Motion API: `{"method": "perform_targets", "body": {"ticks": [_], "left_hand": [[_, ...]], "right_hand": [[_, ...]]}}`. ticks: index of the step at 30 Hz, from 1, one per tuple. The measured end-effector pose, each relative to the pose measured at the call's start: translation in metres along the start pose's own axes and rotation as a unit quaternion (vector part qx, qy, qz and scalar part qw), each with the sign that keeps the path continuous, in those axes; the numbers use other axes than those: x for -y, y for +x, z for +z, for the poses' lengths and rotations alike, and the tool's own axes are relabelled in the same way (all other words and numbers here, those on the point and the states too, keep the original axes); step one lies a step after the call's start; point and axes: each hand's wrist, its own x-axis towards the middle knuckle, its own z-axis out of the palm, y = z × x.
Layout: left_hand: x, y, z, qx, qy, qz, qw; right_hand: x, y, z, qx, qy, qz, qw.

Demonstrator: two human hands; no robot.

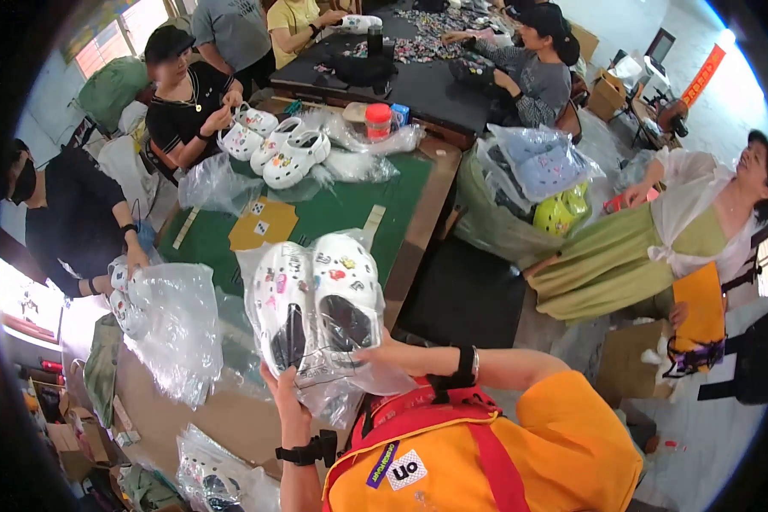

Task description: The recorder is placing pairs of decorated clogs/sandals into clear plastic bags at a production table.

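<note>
A pair of white clogs [343,271] with colourful charms and black insoles sits inside a clear plastic bag [347,401], held up in front of my chest. My left hand [283,391] grips the bag's lower left edge near the heels. On the other side, my right hand [382,348] holds the bag by the right clog's heel; its fingers are partly hidden behind the plastic. Beyond the bag lies a green table top [405,183] with a yellow card [264,224] on it. Several more white clogs [294,160] stand at its far side.
At left, a person in black handles white clogs [126,311] beside a clear bag [175,316]. Bagged clogs [209,478] lie at my lower left. A large sack [495,209] holds bagged blue clogs [544,162] at right. People work around a black table [316,75] behind.
</note>
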Motion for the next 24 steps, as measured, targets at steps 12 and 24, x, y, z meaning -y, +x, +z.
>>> {"method": "perform_targets", "body": {"ticks": [12, 24], "left_hand": [[0.089, 0.058, 0.139, -0.020, -0.014, -0.150, 0.988], [0.167, 0.096, 0.138, -0.015, -0.016, -0.247, 0.969]], "right_hand": [[0.051, -0.007, -0.149, -0.111, -0.077, -0.137, 0.981], [0.005, 0.013, -0.177, -0.279, 0.067, -0.090, 0.954]]}}
